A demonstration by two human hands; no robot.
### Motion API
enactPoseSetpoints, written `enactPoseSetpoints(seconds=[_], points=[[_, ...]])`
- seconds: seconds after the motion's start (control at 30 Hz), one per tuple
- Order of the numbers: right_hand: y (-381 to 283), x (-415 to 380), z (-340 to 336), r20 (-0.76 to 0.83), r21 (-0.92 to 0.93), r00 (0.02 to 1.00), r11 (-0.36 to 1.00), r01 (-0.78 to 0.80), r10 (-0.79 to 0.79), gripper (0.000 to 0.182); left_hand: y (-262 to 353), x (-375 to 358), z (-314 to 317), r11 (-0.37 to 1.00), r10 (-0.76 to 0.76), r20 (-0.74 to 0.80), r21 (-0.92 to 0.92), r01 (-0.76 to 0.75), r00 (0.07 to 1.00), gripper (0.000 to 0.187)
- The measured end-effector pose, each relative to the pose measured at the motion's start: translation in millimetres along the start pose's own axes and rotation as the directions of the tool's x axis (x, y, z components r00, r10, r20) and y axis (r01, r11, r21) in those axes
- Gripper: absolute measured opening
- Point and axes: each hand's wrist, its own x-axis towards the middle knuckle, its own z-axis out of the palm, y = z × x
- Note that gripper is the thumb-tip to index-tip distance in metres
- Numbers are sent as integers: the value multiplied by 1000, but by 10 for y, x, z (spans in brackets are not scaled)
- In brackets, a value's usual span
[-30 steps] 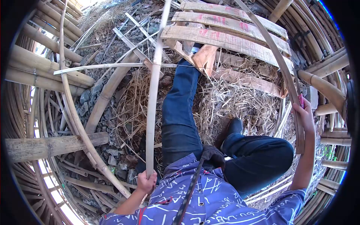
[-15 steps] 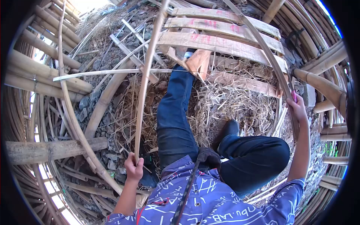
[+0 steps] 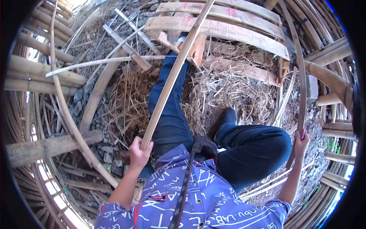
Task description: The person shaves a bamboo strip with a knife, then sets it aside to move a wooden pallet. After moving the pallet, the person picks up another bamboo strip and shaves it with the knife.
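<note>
My left hand [image 3: 139,155] is closed round the lower end of a pale split bamboo strip [image 3: 172,81]. That strip slants up and to the right, passing above my outstretched leg and the wooden slats. On the right side, my right hand [image 3: 301,145] grips a darker, browner bamboo strip [image 3: 301,82] close to its lower end, and the strip rises almost upright. A small pink object [image 3: 303,134] shows between the fingers of this hand; its kind cannot be made out.
A slatted wooden pallet-like frame [image 3: 244,32] lies ahead, by my foot. Straw-like shavings [image 3: 228,89] cover the ground between my legs. Bamboo poles [image 3: 49,149] stick in from the left, and a thick bamboo pole [image 3: 331,78] from the right. A long curved strip [image 3: 63,103] arcs at left.
The pale strip has swung over to the right, and my left hand has risen slightly. My right hand has moved lower, and its strip now stands more upright.
</note>
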Motion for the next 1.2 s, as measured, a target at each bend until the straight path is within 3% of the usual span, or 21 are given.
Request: enactPoseSetpoints(seconds=[0.13, 0.2, 0.27, 0.33, 0.37, 0.4, 0.47, 0.53, 0.6, 0.7, 0.73, 0.8, 0.9, 0.97, 1.0, 1.03, 1.07, 1.1, 1.13, 1.17, 1.2], points=[[246, -69, 66, 45, -6, 995, 996, -89, 89, 13, 183, 51, 180, 997, 20, 33, -73, -18, 999, 29], [788, 67, 69, 106, -190, 987, 977, -100, 122, 16, 335, 54, 245, 996, 57, 64, -66, -52, 996, 29], [1042, 148, 135, 154, -52, 983, 994, -97, 104, 19, 433, 12, 352, 979, 15, 100, -204, 6, 995, 30], [994, 209, 151, 9, 85, 998, 994, -64, 64, 24, 566, -59, 412, 971, -57, 192, -216, 99, 980, 42], [696, 164, 113, -129, -273, 989, 961, 32, -70, 24, 642, -99, 453, 966, 27, 205, -258, 28, 978, 42], [324, 180, 89, -115, -278, 990, 960, 42, -76, 24, 722, -136, 500, 953, 111, 216, -301, -42, 970, 43], [-241, 198, 53, -341, -130, 922, 981, 147, -184, 23, 781, -197, 620, 957, 174, 210, -265, -116, 962, 45], [-1319, -66, 369, -235, 28, 964, 991, 133, -123, 24, 856, -168, 681, 947, 94, 337, -320, 21, 937, 45], [-1906, -272, 972, -135, 295, 983, 943, 156, -120, 22, 883, -184, 822, 924, 191, 321, -378, -60, 928, 45], [-2822, -863, 1722, 440, 434, 897, 885, -166, -47, 12, 912, -180, 831, 931, 152, 528, -360, 58, 836, 52], [-2821, -963, 2027, 439, 490, 893, 859, -148, -97, 15, 920, -166, 793, 944, 134, 623, -318, 93, 771, 56], [-2850, -1037, 2413, 596, 639, 801, 637, -432, -56, 23, 943, -101, 693, 964, 129, 674, -256, 66, 728, 62], [-2857, -1117, 2633, 591, 627, 800, 682, -377, -102, 31, 860, -43, 571, 940, 322, 597, -295, -172, 734, 56], [-2864, -1145, 2670, 627, 643, 773, 627, -440, -99, 31, 556, -5, 321, 943, 226, 622, -333, -9, 750, 40], [-2875, -1136, 2687, 653, 659, 750, 569, -492, -109, 31, 279, -96, 254, 865, 31, 480, -452, 217, 877, 34], [-2884, -1139, 2683, 633, 682, 765, 554, -477, -121, 32, 80, -138, 102, 908, -136, 282, -347, 233, 950, 26], [-2881, -1144, 2657, 631, 684, 767, 549, -480, -114, 32, -398, -278, 19, 915, -316, 176, -203, 348, 932, 19], [-2885, -1146, 2633, 625, 676, 771, 578, -457, -122, 32, -1170, -560, -56, 943, -329, 119, 95, 319, 937, 23], [-2896, -1128, 2632, 615, 673, 776, 604, -427, -137, 33, -1479, -860, -121, 723, -690, 192, 207, 659, 698, 28], [-2857, -1123, 2645, 587, 682, 797, 617, -392, -143, 35, -1844, -1155, -150, 611, -791, 315, 384, 692, 524, 34], [-2833, -1123, 2629, 589, 681, 796, 615, -398, -138, 35, -2952, -2010, -41, 373, -924, 182, 244, 895, 335, 45]])
